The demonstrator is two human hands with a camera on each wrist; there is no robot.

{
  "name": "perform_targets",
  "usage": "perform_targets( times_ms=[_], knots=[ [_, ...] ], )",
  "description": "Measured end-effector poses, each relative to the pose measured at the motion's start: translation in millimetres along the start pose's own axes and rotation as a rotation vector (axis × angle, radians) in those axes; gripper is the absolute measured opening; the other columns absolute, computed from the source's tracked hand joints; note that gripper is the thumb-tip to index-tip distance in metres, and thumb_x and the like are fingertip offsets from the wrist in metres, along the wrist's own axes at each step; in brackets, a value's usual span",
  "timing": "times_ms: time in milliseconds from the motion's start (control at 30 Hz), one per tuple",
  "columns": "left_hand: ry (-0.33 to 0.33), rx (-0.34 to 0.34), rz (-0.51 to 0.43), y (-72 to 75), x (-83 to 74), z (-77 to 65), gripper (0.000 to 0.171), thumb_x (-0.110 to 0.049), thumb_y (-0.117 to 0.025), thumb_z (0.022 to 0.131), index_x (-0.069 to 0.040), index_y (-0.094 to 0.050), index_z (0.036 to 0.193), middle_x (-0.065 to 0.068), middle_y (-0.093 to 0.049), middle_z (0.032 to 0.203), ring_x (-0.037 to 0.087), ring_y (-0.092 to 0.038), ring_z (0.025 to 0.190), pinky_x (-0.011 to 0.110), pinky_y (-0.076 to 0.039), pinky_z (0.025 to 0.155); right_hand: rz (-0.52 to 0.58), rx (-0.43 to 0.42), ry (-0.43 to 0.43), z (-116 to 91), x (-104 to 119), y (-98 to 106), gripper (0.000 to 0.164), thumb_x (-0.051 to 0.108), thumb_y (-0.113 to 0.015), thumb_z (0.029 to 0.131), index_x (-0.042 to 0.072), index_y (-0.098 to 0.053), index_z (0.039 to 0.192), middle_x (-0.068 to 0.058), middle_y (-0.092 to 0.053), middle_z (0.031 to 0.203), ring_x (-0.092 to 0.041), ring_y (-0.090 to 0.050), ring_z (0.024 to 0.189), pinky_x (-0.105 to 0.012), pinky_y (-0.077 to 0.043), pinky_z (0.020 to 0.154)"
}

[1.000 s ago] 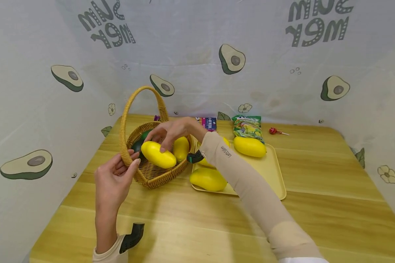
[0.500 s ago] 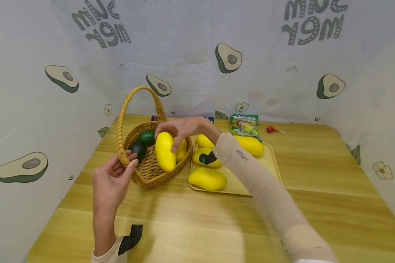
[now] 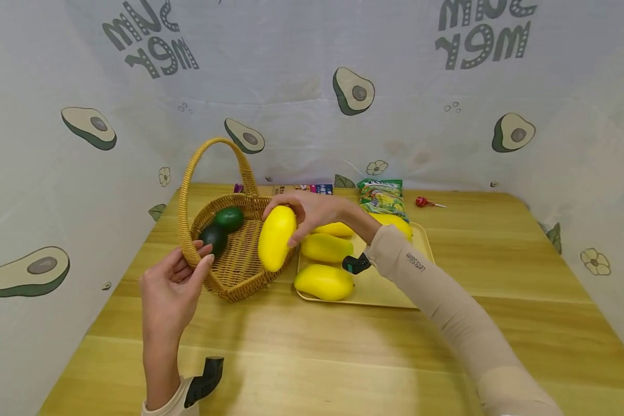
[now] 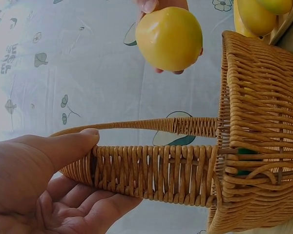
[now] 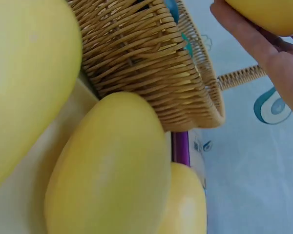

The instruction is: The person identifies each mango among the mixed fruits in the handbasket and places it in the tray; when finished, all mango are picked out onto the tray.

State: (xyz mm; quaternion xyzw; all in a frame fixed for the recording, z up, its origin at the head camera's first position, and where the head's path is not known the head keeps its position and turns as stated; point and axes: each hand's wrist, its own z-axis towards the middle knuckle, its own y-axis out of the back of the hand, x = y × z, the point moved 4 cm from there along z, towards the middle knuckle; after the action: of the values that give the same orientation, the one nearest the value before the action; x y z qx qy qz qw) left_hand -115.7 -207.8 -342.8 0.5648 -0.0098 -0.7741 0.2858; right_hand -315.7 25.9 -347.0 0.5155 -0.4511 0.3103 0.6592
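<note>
In the head view my left hand [image 3: 171,283] holds the handle of a heart-shaped wicker basket [image 3: 239,289] near its base. Thumb and fingers lie on either side of that handle [image 4: 151,173] in the left wrist view. My right hand [image 3: 319,216] grips a yellow mango [image 3: 277,238] from its right side, above the basket's right rim. The same mango [image 4: 170,39] shows end-on in the left wrist view, apart from the wicker. Two dark green avocados [image 3: 229,218] lie at the basket's left. The mango hides part of the basket behind it.
Right of the basket, a pale yellow tray [image 3: 379,292] bears several mangoes [image 3: 324,282]. Behind it lie a green snack bag [image 3: 382,197] and a red lollipop [image 3: 422,202]. Colourful packets [image 3: 319,189] lie at the back, before a printed curtain [image 3: 291,75].
My right hand has carried the mango rightward from over the basket's middle to its right rim, turning it more upright. The left hand keeps its hold on the handle.
</note>
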Motion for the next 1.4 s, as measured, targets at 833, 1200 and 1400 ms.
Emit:
perform_targets(
  times_ms=[833, 1200, 1400],
  knots=[
    [-0.017, 0.006, 0.008, 2.3, -1.5, -0.7, 0.030, -0.008, -0.079, 0.100, 0.000, -0.076, 0.128, 0.015, -0.080, 0.117, -0.012, -0.071, 0.098, 0.009, -0.057, 0.085, -0.068, -0.300, 0.006, -125.2, -13.3, -24.8, 0.068, 0.005, -0.091, 0.083, -0.002, -0.060, 0.143, -0.016, -0.060, 0.143, -0.030, -0.058, 0.126, -0.037, -0.056, 0.109],
    [0.004, 0.001, -0.010, 2.7, 1.8, -3.7, 0.031, -0.007, -0.078, 0.100, 0.001, -0.075, 0.129, 0.017, -0.080, 0.118, -0.011, -0.072, 0.098, 0.010, -0.058, 0.085, -0.184, -0.477, -0.079, -166.7, -16.2, -29.5, 0.061, 0.005, -0.094, 0.082, 0.003, -0.066, 0.136, -0.013, -0.066, 0.135, -0.025, -0.061, 0.122, -0.028, -0.055, 0.109],
    [0.002, 0.002, -0.006, 1.3, 1.0, -2.6, 0.031, -0.008, -0.079, 0.100, 0.001, -0.076, 0.129, 0.016, -0.080, 0.118, -0.011, -0.071, 0.097, 0.009, -0.057, 0.084, -0.338, -0.582, -0.162, -191.5, -13.6, -34.9, 0.064, 0.011, -0.096, 0.082, 0.004, -0.069, 0.140, -0.011, -0.070, 0.138, -0.026, -0.064, 0.123, -0.022, -0.054, 0.107]
  ],
)
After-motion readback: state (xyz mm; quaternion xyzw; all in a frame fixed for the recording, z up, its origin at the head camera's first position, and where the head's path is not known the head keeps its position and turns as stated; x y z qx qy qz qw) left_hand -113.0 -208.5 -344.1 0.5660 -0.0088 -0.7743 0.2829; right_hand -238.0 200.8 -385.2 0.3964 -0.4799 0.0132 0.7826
